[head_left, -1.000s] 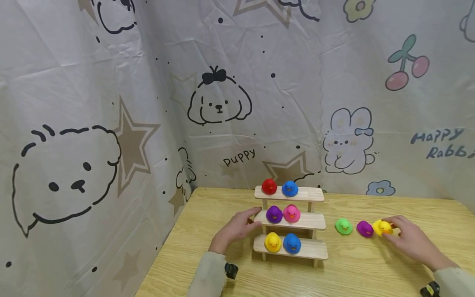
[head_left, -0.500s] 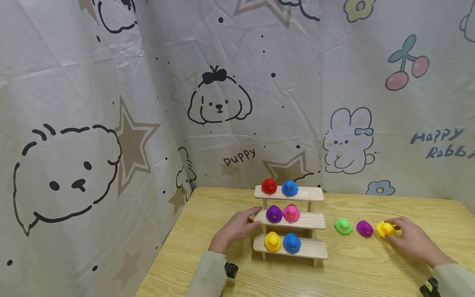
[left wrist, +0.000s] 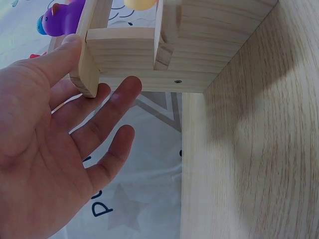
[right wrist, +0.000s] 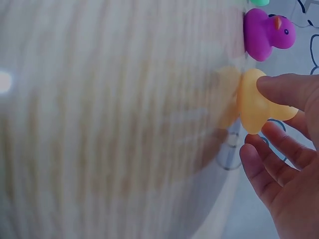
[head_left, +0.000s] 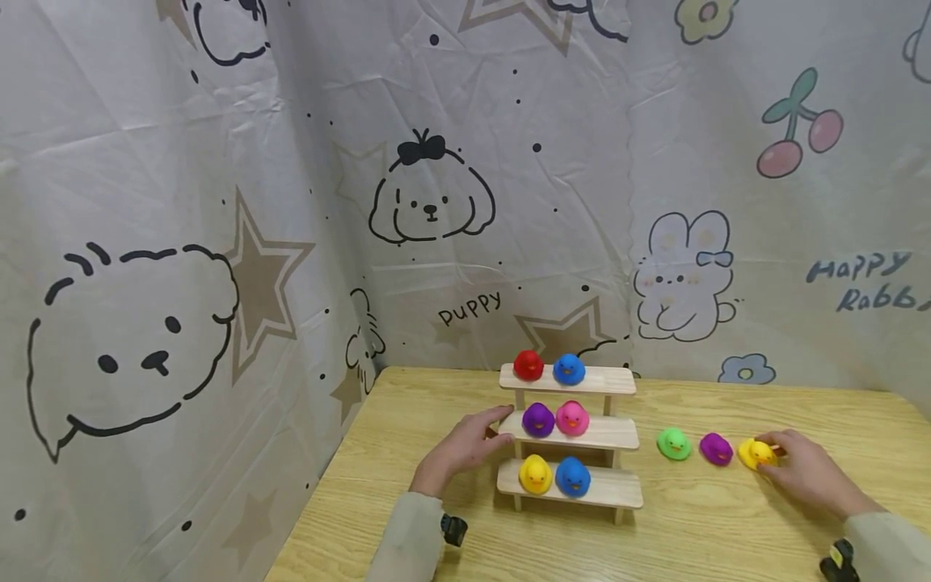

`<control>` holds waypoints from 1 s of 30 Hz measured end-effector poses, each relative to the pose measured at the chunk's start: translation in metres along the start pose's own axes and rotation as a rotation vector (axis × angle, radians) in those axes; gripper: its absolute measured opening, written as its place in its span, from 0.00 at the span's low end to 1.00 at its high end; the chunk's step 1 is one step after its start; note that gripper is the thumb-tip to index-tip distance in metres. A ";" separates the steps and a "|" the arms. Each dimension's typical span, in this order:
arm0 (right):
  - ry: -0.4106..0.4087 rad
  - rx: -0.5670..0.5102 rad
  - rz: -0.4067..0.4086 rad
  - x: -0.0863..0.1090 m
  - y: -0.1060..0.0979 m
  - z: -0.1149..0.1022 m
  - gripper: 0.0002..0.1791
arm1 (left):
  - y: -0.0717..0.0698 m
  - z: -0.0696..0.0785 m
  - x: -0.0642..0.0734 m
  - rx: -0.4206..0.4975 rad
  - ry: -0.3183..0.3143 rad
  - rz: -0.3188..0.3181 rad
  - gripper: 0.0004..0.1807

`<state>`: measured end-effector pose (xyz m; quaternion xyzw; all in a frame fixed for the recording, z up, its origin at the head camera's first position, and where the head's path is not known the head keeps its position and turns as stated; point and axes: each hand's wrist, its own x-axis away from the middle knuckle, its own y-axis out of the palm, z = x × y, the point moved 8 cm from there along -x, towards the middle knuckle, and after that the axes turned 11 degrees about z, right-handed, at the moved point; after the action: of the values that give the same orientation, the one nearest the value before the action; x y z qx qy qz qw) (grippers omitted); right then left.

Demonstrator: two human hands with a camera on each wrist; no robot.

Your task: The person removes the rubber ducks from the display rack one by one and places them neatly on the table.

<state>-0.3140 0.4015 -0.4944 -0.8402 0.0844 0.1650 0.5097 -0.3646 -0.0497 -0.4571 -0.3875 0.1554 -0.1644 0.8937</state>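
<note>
A three-tier wooden shelf stand (head_left: 611, 432) stands on the table. My left hand (head_left: 465, 449) pinches the left end of its middle tier, thumb on top and fingers beneath, as the left wrist view shows. On the tiers sit a red duck (head_left: 528, 365) and blue duck (head_left: 569, 369), a purple duck (head_left: 538, 420) and pink duck (head_left: 572, 418), then a yellow duck (head_left: 535, 474) and another blue duck (head_left: 573, 477). To the right, my right hand (head_left: 807, 473) holds a yellow rubber duck (right wrist: 253, 102) at table level, thumb against its side.
A green duck (head_left: 674, 444) and a magenta duck (head_left: 716, 449) rest in a row on the wooden table (head_left: 698, 533), between the stand and my right hand. A pale curtain (head_left: 567, 202) printed with cartoon animals hangs behind and to the left.
My right hand has shifted the yellow duck slightly right, away from the magenta duck, so a gap now shows between them. The left hand and the stand have stayed in place.
</note>
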 end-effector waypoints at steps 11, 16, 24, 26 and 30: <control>0.006 0.003 -0.012 -0.003 0.004 0.005 0.24 | 0.000 0.001 0.001 -0.009 -0.001 -0.003 0.29; 0.013 0.000 -0.016 -0.003 0.005 0.005 0.25 | -0.001 0.002 0.001 -0.006 0.000 0.001 0.29; 0.012 0.001 -0.016 0.000 0.004 0.004 0.28 | -0.002 0.003 0.001 -0.001 0.005 0.000 0.29; -0.001 0.007 0.001 0.001 0.002 0.001 0.29 | -0.001 0.002 0.001 0.000 0.003 0.000 0.29; -0.018 0.012 0.027 0.002 -0.002 -0.007 0.28 | -0.001 0.001 0.001 0.001 0.001 0.002 0.29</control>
<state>-0.3099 0.3964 -0.4906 -0.8344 0.0923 0.1788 0.5131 -0.3636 -0.0500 -0.4554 -0.3869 0.1562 -0.1636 0.8939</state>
